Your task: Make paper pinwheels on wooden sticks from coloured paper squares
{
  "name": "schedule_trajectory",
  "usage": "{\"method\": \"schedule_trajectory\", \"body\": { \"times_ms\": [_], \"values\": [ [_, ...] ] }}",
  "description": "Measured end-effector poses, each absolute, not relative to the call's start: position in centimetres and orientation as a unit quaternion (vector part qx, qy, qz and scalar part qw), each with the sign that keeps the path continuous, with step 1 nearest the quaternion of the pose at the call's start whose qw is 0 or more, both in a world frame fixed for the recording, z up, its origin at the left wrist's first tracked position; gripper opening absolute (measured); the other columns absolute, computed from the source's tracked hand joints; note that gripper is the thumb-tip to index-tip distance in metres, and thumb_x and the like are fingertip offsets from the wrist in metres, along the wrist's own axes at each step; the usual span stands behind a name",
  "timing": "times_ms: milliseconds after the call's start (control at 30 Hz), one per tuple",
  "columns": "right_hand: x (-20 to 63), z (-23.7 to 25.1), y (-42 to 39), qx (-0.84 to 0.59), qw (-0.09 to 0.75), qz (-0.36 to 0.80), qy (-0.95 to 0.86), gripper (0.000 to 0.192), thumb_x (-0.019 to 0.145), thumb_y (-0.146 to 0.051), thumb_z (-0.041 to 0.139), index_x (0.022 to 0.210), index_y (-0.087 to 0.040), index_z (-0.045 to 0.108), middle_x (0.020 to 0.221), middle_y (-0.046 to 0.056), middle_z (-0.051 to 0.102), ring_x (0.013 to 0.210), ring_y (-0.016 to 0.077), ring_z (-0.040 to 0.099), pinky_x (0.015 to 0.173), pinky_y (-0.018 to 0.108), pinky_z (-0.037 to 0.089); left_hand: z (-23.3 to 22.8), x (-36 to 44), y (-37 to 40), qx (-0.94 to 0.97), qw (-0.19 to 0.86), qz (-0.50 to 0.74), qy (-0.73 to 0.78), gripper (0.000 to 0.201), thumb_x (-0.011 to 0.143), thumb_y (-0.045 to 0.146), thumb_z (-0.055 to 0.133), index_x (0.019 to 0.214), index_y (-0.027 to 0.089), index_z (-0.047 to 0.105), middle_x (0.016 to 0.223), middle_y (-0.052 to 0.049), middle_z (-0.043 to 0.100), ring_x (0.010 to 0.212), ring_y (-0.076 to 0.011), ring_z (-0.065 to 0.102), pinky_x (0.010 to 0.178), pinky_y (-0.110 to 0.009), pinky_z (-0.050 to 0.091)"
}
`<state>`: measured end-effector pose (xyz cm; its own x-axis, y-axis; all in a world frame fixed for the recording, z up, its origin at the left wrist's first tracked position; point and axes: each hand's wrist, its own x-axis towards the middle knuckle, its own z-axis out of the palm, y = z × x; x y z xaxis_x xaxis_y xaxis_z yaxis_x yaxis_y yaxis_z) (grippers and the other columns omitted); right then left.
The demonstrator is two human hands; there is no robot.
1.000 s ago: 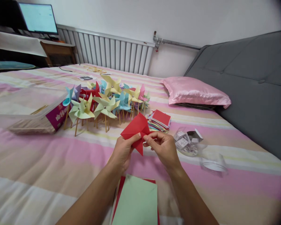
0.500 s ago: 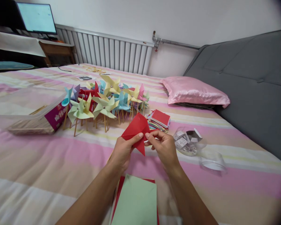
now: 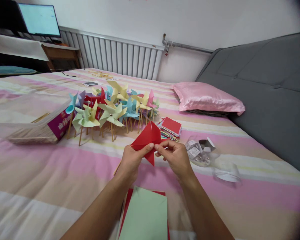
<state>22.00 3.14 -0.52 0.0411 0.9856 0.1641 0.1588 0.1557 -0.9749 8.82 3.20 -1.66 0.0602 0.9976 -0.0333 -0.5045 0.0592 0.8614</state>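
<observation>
A red paper pinwheel (image 3: 148, 136), partly folded, is held between my two hands above the bed. My left hand (image 3: 132, 159) grips it from the left, thumb pressed near its centre. From the right, my right hand (image 3: 176, 156) pinches the paper beside that thumb, fingertips closed. One pointed corner hangs down between the hands, and another sticks out over the right fingers. A thin wooden stick (image 3: 117, 167) shows beside my left wrist. Below the hands lies a green paper sheet (image 3: 145, 213) on top of red paper.
Several finished pinwheels (image 3: 111, 114) stand on sticks beyond my hands. A clear plastic box (image 3: 40, 123) with wooden sticks is at the left. Right of my hands are stacked paper squares (image 3: 171, 126), a clear tub of small parts (image 3: 202, 151) and a clear lid (image 3: 227, 175).
The red paper has shifted slightly to the right and its upper fold looks rounder. Both hands keep their hold in nearly the same place.
</observation>
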Motion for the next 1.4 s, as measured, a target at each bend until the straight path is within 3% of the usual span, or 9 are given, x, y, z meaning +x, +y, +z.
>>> {"method": "schedule_trajectory", "body": {
  "times_ms": [367,467,633,967,1133,1267,1400],
  "values": [
    [21.6,-0.1,2.6,-0.507,0.522,0.403,-0.555,0.022,0.068,-0.036,0.068,0.065,-0.017,0.057,0.059,0.001,0.062,0.057,0.0170,0.064,0.050,0.024,0.046,-1.1,8.9,3.3,0.321,0.669,0.584,0.328,0.013,0.065,0.020,0.073,0.074,0.012,0.069,0.073,-0.004,0.070,0.069,-0.0135,0.061,0.070,-0.024,0.046],
    [21.3,0.0,2.4,-0.492,0.564,0.404,-0.525,0.028,0.066,-0.034,0.071,0.078,-0.020,0.049,0.068,0.001,0.063,0.063,0.0177,0.065,0.055,0.025,0.049,-1.2,8.8,3.4,0.296,0.681,0.581,0.334,0.015,0.064,0.021,0.074,0.076,0.012,0.070,0.075,-0.005,0.071,0.071,-0.0142,0.062,0.072,-0.024,0.047],
    [20.9,-0.1,2.5,-0.452,0.607,0.440,-0.483,0.057,0.065,-0.030,0.072,0.111,-0.023,0.038,0.092,0.006,0.066,0.076,0.0188,0.066,0.070,0.032,0.053,-1.2,8.9,3.4,0.287,0.679,0.586,0.336,0.019,0.064,0.021,0.074,0.081,0.012,0.070,0.082,-0.006,0.072,0.076,-0.0156,0.063,0.076,-0.025,0.047],
    [20.8,-0.7,3.0,-0.437,0.616,0.503,-0.420,0.055,0.063,-0.026,0.072,0.112,-0.021,0.046,0.078,0.003,0.068,0.070,0.0196,0.065,0.072,0.035,0.051,-1.0,9.4,2.7,0.307,0.686,0.565,0.340,0.026,0.065,0.020,0.073,0.089,0.012,0.069,0.091,-0.008,0.071,0.085,-0.0180,0.063,0.081,-0.028,0.047],
    [22.0,-0.3,3.2,-0.442,0.605,0.537,-0.388,0.061,0.060,-0.025,0.074,0.115,-0.019,0.047,0.063,-0.004,0.065,0.059,0.0155,0.062,0.068,0.031,0.049,-0.8,8.9,2.7,0.344,0.706,0.530,0.321,0.027,0.066,0.024,0.072,0.091,0.014,0.070,0.090,-0.008,0.071,0.081,-0.0186,0.064,0.072,-0.026,0.049],
    [23.5,0.1,3.3,-0.441,0.559,0.590,-0.382,0.067,0.058,-0.022,0.074,0.118,-0.017,0.046,0.059,-0.005,0.064,0.050,0.0115,0.057,0.061,0.027,0.047,-0.4,8.1,3.0,0.363,0.728,0.488,0.316,0.026,0.071,0.034,0.067,0.086,0.013,0.071,0.081,-0.009,0.071,0.072,-0.0202,0.065,0.064,-0.029,0.050],
    [24.4,0.2,3.4,-0.433,0.505,0.633,-0.397,0.067,0.059,-0.021,0.074,0.120,-0.017,0.045,0.061,-0.004,0.064,0.051,0.0112,0.058,0.059,0.025,0.046,-0.4,7.9,3.2,0.357,0.717,0.479,0.359,0.021,0.068,0.032,0.070,0.077,0.012,0.072,0.074,-0.008,0.071,0.066,-0.0169,0.063,0.061,-0.023,0.047]
  ]
}}
